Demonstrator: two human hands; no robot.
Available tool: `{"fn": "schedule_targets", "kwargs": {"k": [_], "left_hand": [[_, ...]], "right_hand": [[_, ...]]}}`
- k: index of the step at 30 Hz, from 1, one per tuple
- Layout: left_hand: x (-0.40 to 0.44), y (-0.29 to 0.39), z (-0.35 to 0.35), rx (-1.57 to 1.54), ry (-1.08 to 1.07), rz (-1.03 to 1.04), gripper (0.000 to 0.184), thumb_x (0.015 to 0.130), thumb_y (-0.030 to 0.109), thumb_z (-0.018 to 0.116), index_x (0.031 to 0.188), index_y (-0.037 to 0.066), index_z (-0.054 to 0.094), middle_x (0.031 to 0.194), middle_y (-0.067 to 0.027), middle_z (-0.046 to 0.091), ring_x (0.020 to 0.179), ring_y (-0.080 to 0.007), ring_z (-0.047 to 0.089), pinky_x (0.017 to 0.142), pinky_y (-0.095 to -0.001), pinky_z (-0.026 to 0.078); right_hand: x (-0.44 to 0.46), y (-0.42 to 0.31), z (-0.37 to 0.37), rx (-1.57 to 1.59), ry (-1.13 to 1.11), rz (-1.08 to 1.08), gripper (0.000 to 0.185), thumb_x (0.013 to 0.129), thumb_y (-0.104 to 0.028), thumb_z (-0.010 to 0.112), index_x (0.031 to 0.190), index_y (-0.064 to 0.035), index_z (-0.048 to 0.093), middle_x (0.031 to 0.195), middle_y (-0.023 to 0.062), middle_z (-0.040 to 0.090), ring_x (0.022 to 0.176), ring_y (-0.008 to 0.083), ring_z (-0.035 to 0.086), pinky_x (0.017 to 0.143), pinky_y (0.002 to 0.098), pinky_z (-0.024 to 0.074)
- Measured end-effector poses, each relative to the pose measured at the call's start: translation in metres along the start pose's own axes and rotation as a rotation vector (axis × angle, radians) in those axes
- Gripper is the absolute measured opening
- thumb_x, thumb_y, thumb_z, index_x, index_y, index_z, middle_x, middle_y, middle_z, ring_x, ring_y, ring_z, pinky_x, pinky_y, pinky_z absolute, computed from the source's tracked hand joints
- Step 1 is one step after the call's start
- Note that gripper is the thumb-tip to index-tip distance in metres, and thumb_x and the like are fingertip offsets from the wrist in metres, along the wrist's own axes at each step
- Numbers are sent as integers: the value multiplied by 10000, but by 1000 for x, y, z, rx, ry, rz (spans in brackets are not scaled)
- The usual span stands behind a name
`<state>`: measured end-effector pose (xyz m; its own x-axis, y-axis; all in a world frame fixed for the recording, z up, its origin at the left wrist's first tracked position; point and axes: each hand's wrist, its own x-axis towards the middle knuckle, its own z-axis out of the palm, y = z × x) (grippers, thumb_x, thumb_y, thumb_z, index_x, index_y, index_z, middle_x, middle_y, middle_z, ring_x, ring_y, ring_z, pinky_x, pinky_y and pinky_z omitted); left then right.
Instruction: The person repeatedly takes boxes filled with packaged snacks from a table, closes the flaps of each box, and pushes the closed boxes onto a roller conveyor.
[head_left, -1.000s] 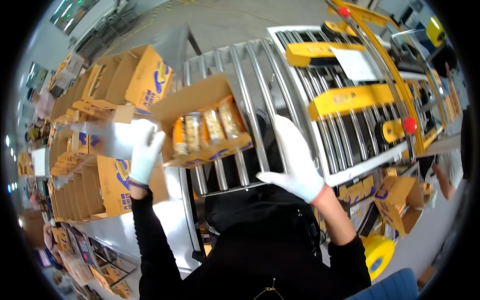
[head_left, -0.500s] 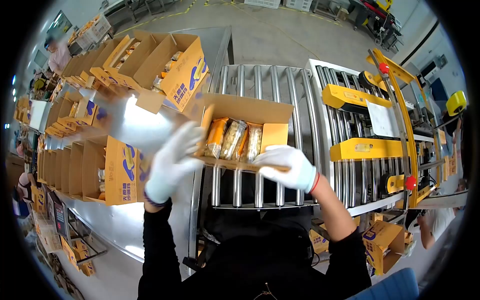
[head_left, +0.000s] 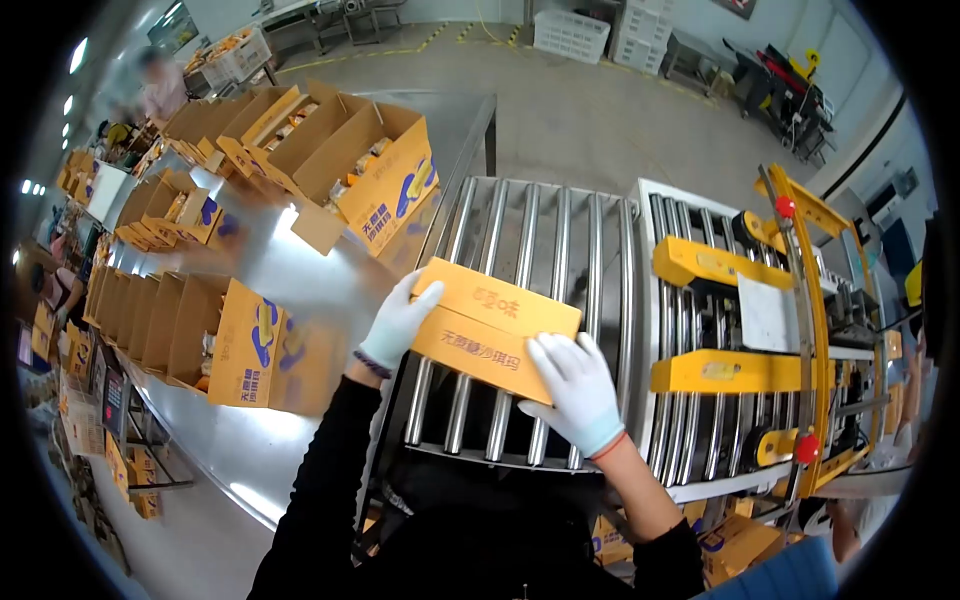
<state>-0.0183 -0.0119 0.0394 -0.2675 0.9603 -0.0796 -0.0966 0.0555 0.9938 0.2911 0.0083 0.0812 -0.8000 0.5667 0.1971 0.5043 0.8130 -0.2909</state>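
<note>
A yellow cardboard box (head_left: 500, 311) sits on the roller conveyor with its two top flaps folded shut, meeting along a seam down the middle. My left hand (head_left: 399, 322), in a white glove, grips the box's left end, thumb on top. Over the right end lies my gloved right hand (head_left: 577, 388), fingers on the top flap and thumb down by the near edge. Its fingertips press the cardboard. The packets inside are now hidden by the flaps.
Steel rollers (head_left: 527, 240) run under the box toward a sealing machine with yellow guide arms (head_left: 735, 371) on the right. On the left, a metal table (head_left: 270, 300) bears rows of open boxes (head_left: 385, 190) with wrapped packets. Another person (head_left: 163, 90) stands at the far left.
The box's top has gone from open, with packets showing, to closed flaps. My left hand has come from beside the box onto its left end. The view has tilted up.
</note>
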Motion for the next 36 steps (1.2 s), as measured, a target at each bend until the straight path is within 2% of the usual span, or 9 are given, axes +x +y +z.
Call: {"fn": "schedule_targets", "kwargs": {"k": [6, 11, 16, 18, 19, 25, 29, 32, 36], "left_hand": [[70, -71, 197, 310, 274, 522, 499, 1025, 295, 607, 1374, -57, 555, 1222, -253, 661, 1175, -326, 641, 1055, -410, 485], [63, -16, 196, 354, -743, -8, 760, 993, 522, 586, 1496, -30, 444, 1443, -289, 532, 1335, -402, 552, 1136, -437, 437], [83, 48, 18, 1245, 451, 979, 637, 808, 197, 790, 1358, 0, 537, 1289, -215, 585, 1235, -401, 541, 1028, -495, 459], [100, 69, -59, 1641, 775, 755, 674, 912, 317, 714, 1454, 10, 458, 1277, -174, 627, 1180, -331, 605, 1022, -514, 442], [109, 68, -87, 1583, 558, 155, 459, 972, 326, 639, 1316, 31, 571, 1161, -194, 695, 1058, -381, 680, 966, -507, 500], [82, 93, -39, 910, 32, 400, 411, 1002, 374, 608, 1114, -16, 675, 1076, -242, 708, 1101, -401, 660, 975, -442, 514], [39, 107, -59, 815, 124, 440, 445, 1037, 336, 619, 1293, -27, 657, 1261, -216, 691, 1243, -293, 630, 1056, -376, 477], [13, 98, -41, 389, -371, 47, 417, 1051, 342, 596, 1263, -6, 684, 1260, -176, 710, 1171, -265, 676, 1020, -361, 510], [19, 81, 10, 1110, -395, 552, 281, 998, 299, 656, 1137, 67, 735, 1163, -155, 721, 1023, -336, 683, 889, -400, 552]], "right_hand": [[4, 96, -25, -325, 163, 341, 1081, 675, -321, 915, 1556, -18, 365, 1567, 177, 432, 1480, 373, 363, 1257, 526, 218], [17, 119, -27, -433, 129, 460, 1068, 735, -447, 843, 1566, 3, 345, 1599, 203, 390, 1509, 375, 321, 1269, 501, 203], [-23, 135, -23, -395, 317, 504, 850, 833, -304, 726, 1543, 14, 382, 1592, 195, 413, 1495, 362, 351, 1258, 504, 218], [-24, 139, -20, -452, 317, 614, 770, 831, -208, 686, 1517, 13, 417, 1592, 180, 420, 1483, 362, 372, 1254, 506, 228], [-18, 129, -20, -479, 367, 559, 686, 798, -117, 672, 1454, -23, 494, 1515, 165, 502, 1458, 356, 396, 1237, 516, 255], [22, -7, 41, 697, -246, 418, 760, 946, -270, 652, 1599, -72, 317, 1399, 171, 628, 1239, 332, 633, 1068, 396, 503], [24, -26, 14, 728, 439, 218, 1100, 676, -148, 907, 1579, 11, 300, 1543, 261, 434, 1451, 435, 397, 1223, 446, 320], [20, -16, -1, 101, 221, 85, 885, 733, -262, 879, 1493, -52, 478, 1500, 173, 494, 1418, 346, 454, 1221, 537, 287], [28, 15, 22, 447, 175, 86, 385, 867, -360, 795, 1154, -106, 760, 1230, 95, 724, 1256, 286, 620, 1122, 488, 427]]}}
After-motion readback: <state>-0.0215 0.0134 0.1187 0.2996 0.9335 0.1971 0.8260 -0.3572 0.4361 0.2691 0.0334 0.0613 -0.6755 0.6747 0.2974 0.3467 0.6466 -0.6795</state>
